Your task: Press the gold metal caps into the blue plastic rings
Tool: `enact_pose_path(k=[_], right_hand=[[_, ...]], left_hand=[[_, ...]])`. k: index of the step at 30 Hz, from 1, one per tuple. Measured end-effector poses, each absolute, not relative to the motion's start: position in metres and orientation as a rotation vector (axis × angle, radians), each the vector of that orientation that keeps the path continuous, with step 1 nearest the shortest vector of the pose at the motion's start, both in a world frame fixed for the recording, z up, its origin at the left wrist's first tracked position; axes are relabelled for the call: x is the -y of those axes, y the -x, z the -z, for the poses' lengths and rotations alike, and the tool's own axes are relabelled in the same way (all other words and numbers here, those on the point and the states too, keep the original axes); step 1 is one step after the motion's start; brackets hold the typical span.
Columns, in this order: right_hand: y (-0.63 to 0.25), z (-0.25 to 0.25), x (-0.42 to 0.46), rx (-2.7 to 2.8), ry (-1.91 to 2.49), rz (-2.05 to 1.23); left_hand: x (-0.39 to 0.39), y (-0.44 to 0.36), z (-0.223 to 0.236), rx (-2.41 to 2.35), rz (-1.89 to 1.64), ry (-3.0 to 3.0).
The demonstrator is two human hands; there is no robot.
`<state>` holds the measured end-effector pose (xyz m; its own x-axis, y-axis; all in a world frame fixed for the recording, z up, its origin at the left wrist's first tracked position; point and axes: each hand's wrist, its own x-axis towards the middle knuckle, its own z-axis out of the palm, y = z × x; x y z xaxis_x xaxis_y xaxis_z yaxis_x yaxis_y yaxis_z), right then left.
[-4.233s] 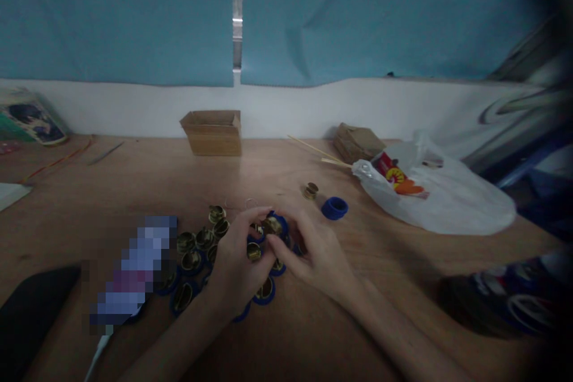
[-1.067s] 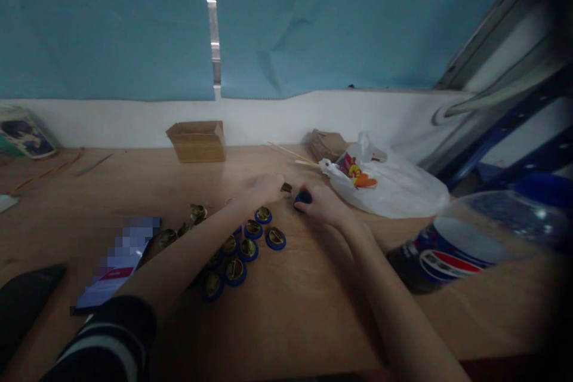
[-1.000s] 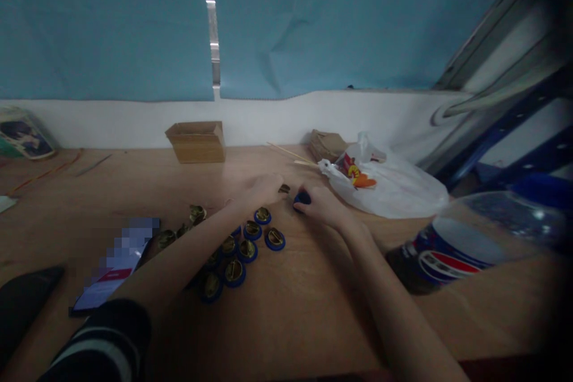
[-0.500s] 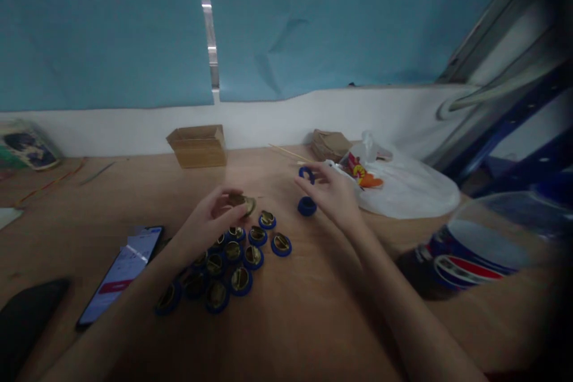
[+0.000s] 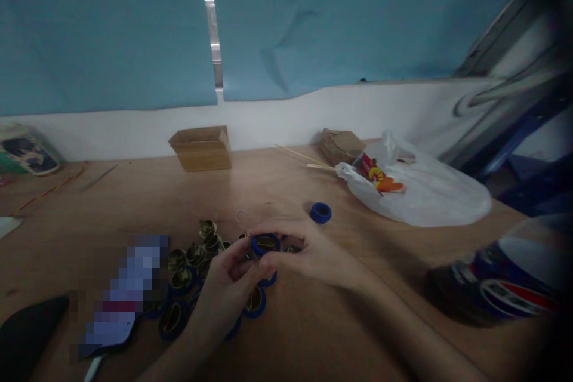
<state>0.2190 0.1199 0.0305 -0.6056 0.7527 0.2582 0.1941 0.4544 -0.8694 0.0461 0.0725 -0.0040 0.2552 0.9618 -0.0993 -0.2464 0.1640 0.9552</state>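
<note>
My left hand and my right hand meet over the wooden table, both pinching one blue ring with a brass piece inside. Below and to the left of them lies a cluster of several blue rings fitted with brass pieces. A few loose brass pieces sit at the cluster's far side. One empty blue ring lies alone beyond my right hand.
A small open cardboard box stands at the back by the wall. A white plastic bag and thin wooden sticks lie at the right. A plastic bottle lies near the right edge. A phone lies at the left.
My hands have come back from the far side of the table and joined. The brass piece from my left hand and the blue ring from my right are now held together.
</note>
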Motion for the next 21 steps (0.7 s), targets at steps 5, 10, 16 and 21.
enact_pose_path(k=[5,10,16,21], right_hand=[[-0.219,-0.031,-0.12,2.071,0.772,-1.108],[-0.215,-0.029,-0.117,2.059,0.78,-1.067],[-0.213,-0.031,-0.113,1.875,0.775,-1.257],[-0.212,-0.021,-0.119,1.704,0.784,-1.386]], left_hand=[[-0.074,-0.039,0.004,-0.855,-1.118,-0.932],[-0.076,-0.038,0.001,-0.845,-1.196,-0.806],[-0.078,-0.037,-0.007,-0.9,-1.197,-0.876],[-0.079,-0.035,-0.006,-0.992,-1.244,-1.064]])
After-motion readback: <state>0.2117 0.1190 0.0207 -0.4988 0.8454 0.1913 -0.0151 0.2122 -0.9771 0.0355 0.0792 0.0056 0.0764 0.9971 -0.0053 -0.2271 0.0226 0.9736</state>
